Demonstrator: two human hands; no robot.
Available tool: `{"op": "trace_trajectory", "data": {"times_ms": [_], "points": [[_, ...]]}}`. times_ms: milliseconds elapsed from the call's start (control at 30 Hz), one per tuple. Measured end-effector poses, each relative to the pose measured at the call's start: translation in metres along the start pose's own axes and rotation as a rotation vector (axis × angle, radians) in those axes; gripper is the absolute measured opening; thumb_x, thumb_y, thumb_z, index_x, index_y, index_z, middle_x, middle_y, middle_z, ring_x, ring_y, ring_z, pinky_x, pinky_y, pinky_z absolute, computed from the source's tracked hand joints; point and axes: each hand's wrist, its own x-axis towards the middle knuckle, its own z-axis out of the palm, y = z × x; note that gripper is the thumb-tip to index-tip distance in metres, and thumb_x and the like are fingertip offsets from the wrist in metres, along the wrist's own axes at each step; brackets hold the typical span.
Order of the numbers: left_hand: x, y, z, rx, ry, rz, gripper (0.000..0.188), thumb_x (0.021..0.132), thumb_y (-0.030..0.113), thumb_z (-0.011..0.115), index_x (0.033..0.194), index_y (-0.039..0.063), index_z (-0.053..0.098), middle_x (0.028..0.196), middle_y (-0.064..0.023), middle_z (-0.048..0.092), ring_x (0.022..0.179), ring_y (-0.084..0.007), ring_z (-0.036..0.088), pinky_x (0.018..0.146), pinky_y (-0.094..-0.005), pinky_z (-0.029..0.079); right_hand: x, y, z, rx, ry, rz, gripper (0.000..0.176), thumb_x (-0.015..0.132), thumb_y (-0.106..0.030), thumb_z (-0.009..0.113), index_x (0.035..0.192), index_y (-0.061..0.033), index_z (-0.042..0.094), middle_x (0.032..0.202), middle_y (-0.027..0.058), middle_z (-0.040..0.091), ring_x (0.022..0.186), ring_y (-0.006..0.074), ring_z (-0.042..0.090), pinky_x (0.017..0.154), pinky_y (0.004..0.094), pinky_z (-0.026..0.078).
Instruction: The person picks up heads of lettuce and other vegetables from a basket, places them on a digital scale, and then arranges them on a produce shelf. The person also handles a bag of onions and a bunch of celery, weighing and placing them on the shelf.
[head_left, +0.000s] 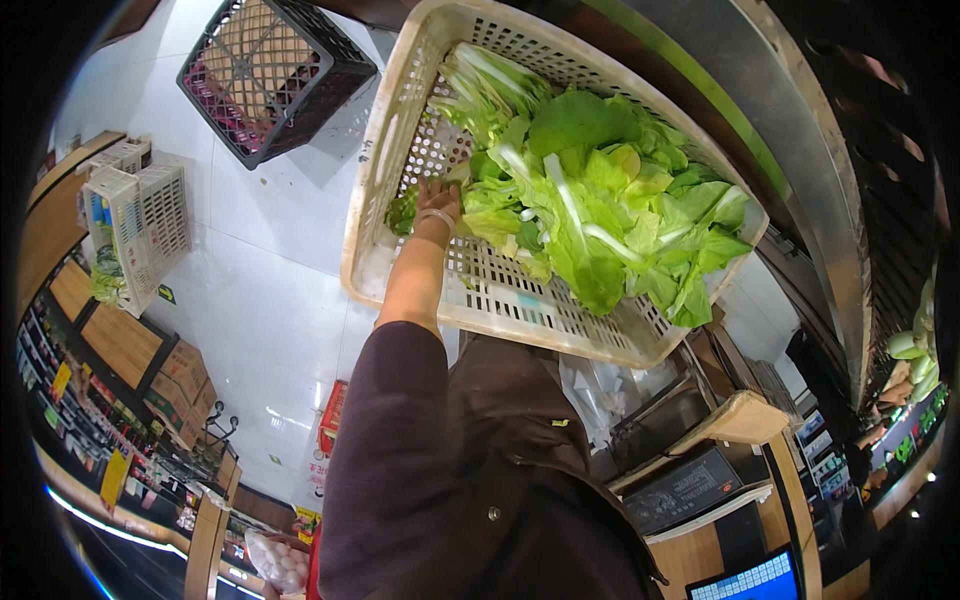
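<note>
My left hand (438, 199), with a pale band (437, 218) around the wrist, reaches down inside a white perforated plastic crate (405, 294). Leafy greens surround it: a darker leaf bunch (403, 211) lies to its left, and loose green leaves (491, 206) touch its right side. Its fingertips are partly hidden, so I cannot tell if they grip a leaf. A large heap of leafy greens with white stalks (592, 202) fills the middle and right of the crate. Some leaves hang over the crate's near right rim. My right hand is out of view.
A black plastic crate (259, 82) with cardboard inside stands on the pale tiled floor (247, 277). White crates (154, 206) with greens sit at left, near stacked cardboard boxes (180, 382). A metal-edged display (817, 172) curves along the right. A screen (750, 581) glows at lower right.
</note>
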Motion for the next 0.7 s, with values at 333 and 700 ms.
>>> {"op": "trace_trajectory", "data": {"times_ms": [333, 700], "points": [[-0.109, -0.016, -0.145, -0.051, -0.586, 0.109, 0.069, 0.075, 0.043, 0.078, 0.133, 0.011, 0.062, 0.14, -0.0162, 0.057, 0.134, -0.0327, 0.047, 0.112, -0.0443, 0.038, -0.038, -0.077, 0.046, 0.06, 0.006, -0.06, 0.049, 0.103, -0.045, 0.05, 0.126, -0.0023, 0.057, 0.1, 0.0059, 0.065, 0.089, 0.0142, 0.058, 0.085, 0.0313, 0.046], [-0.338, 0.026, -0.208, -1.592, -0.558, 0.334, 0.05, 0.085, 0.02, 0.067, 0.129, -0.001, 0.056, 0.11, -0.0136, 0.069, 0.093, -0.0235, 0.07, 0.085, -0.0356, 0.057, -0.053, -0.261, 0.105, 0.189, -0.391, -0.625, 0.034, 0.105, -0.022, 0.052, 0.13, 0.0022, 0.052, 0.113, 0.0127, 0.066, 0.092, 0.0172, 0.064, 0.085, 0.0298, 0.052]]}}
